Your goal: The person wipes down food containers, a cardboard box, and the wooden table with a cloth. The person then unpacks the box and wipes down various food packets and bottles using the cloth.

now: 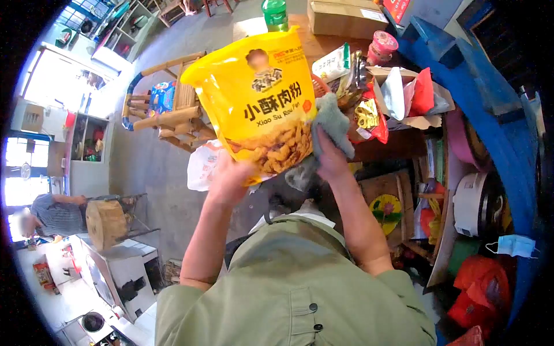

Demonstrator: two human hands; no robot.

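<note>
A large yellow bag of fried-meat coating powder (pixel 254 124) is held up in front of me, its printed front facing me. My left hand (pixel 234 177) is closed on its lower left corner, the fingers partly hidden behind it. At the bag's right edge, my right hand (pixel 332 158) grips a grey-green cloth (pixel 334 124) that lies against the bag. Part of the right fingers is covered by the cloth. Just below the bag's left side is a white plastic bag (pixel 203 167) with red print.
Snack packets (pixel 367 115), a pink tub (pixel 382 46), a green bottle (pixel 275 14) and a cardboard box (pixel 346 17) crowd the wooden table. A bamboo chair (pixel 179 109) stands left. A rice cooker (pixel 476 205) sits right. Another person (pixel 57 213) is at far left beside a round wooden block (pixel 105 224).
</note>
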